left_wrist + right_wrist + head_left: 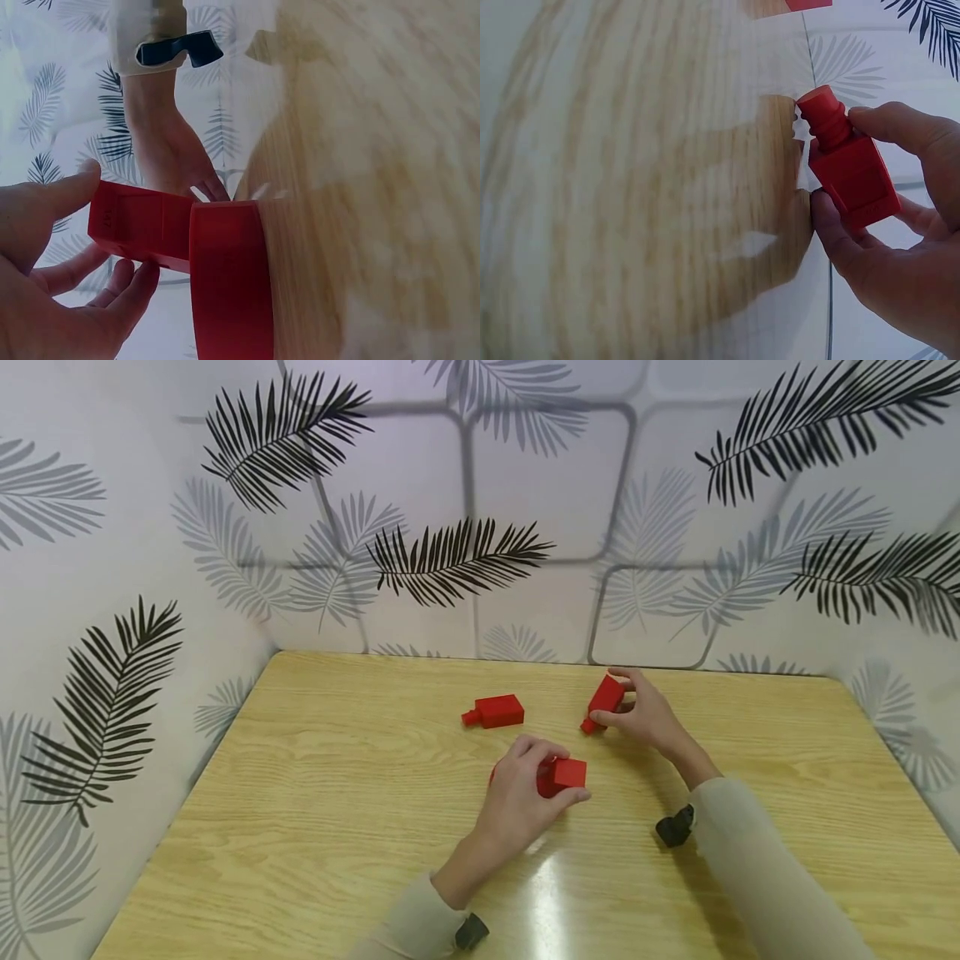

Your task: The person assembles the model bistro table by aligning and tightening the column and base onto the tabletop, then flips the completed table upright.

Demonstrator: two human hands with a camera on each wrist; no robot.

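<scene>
My left hand (517, 797) grips a red rectangular block (568, 774), its thumb and fingers on opposite sides. In the left wrist view, small raised marks show on the block, and its far end meets a red round-edged piece (231, 289) standing on the table. Whether the two are joined I cannot tell. Farther back, my right hand (647, 714) pinches a small red square-bodied bottle (855, 176) with a ridged neck. That bottle is tilted, neck downward and to the left in the head view. Another red bottle (500, 712) lies on its side between the hands, beyond the left one.
The wooden table (300, 802) has a pale grain and a glare patch near its front. Behind it rises a white wall covering (540, 485) with dark leaf prints. Each sleeve cuff carries a black wrist camera (675, 827).
</scene>
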